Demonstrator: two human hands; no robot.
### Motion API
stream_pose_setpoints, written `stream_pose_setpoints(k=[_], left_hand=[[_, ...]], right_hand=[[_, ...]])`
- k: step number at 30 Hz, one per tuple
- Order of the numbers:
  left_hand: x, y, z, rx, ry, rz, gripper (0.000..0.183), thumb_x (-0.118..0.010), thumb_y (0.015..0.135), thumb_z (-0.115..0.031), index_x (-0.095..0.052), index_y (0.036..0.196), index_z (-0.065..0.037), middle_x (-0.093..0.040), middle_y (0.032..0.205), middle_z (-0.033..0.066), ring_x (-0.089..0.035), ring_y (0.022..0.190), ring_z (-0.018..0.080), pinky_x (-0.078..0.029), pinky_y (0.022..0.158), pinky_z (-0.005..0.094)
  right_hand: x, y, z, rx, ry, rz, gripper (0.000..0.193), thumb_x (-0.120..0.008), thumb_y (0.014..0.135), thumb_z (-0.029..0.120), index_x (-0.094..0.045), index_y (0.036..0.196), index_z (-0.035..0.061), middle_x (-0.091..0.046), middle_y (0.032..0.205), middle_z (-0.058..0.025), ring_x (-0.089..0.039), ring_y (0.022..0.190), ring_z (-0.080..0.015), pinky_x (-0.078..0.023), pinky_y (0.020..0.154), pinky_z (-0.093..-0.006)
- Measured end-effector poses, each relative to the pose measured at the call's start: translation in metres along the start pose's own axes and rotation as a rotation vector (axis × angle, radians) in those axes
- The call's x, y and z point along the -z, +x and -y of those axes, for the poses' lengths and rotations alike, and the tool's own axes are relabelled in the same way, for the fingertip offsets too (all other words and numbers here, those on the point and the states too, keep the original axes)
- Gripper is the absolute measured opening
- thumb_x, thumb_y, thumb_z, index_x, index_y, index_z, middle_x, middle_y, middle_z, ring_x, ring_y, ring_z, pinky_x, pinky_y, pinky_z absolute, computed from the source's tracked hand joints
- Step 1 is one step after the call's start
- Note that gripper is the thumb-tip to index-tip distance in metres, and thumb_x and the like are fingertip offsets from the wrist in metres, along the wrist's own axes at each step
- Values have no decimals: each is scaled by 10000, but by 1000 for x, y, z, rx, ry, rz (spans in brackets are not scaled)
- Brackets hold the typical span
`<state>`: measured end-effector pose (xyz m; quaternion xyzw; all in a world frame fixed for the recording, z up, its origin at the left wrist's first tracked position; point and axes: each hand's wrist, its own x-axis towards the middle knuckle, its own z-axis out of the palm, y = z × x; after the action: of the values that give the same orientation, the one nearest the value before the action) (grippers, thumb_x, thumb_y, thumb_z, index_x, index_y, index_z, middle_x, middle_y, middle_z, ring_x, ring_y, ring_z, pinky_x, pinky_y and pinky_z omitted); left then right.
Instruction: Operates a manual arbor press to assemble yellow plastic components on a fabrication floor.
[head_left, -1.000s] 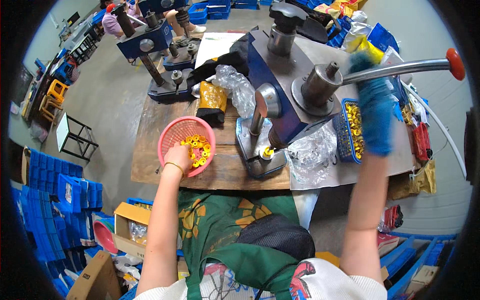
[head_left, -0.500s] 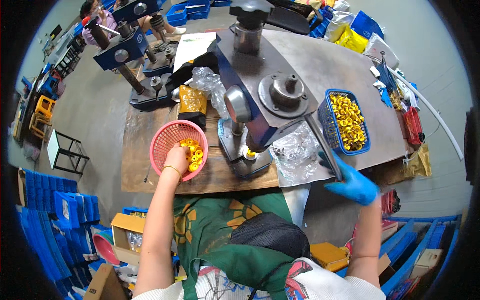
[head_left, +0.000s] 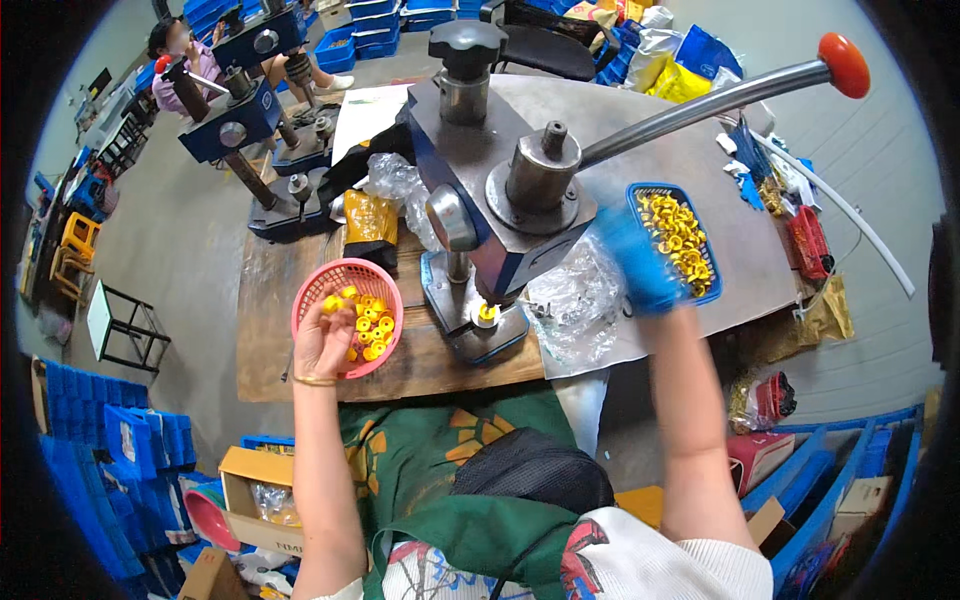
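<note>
Two hands are busy at the wooden bench [head_left: 270, 300]. Left hand [head_left: 322, 338], fingers pinched on one small yellow ring [head_left: 331, 303], sits over the round pink basket [head_left: 318, 285] at middle left. Right hand in a blue glove [head_left: 638, 262] is blurry, so I cannot tell its fingers; it is beside the blue tray of yellow rings [head_left: 640, 190]. A shiny gold bag [head_left: 370, 218] lies behind the basket.

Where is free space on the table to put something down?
Bare wood shows on the wooden table left of the pink basket, and bare grey top beyond the blue tray. It is crowded between the basket and the press base, and where the plastic bags lie.
</note>
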<state>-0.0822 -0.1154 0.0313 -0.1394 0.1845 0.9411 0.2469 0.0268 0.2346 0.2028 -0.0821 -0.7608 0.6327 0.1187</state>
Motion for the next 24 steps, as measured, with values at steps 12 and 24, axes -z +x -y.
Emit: stream_pose_setpoints(k=[12,24], left_hand=[[5,12,9,90,-179,-162,86,-534,835,-23,-482,902,-8,-379,691,19,-357,601,66,-254,402,158],[-48,0,76,151,36,-53,247,-505,841,21,-488,1086,1,-465,809,27,-399,604,47,-301,423,137]], right_hand=[[-37,-5,-141,429,-589,-174,372,-641,752,155,-532,1074,5,-594,949,-186,-565,880,-340,-448,787,-379],[65,15,-142,190,-785,-10,220,-606,768,160,-626,957,50,-610,948,-177,-574,882,-333,-449,799,-380]])
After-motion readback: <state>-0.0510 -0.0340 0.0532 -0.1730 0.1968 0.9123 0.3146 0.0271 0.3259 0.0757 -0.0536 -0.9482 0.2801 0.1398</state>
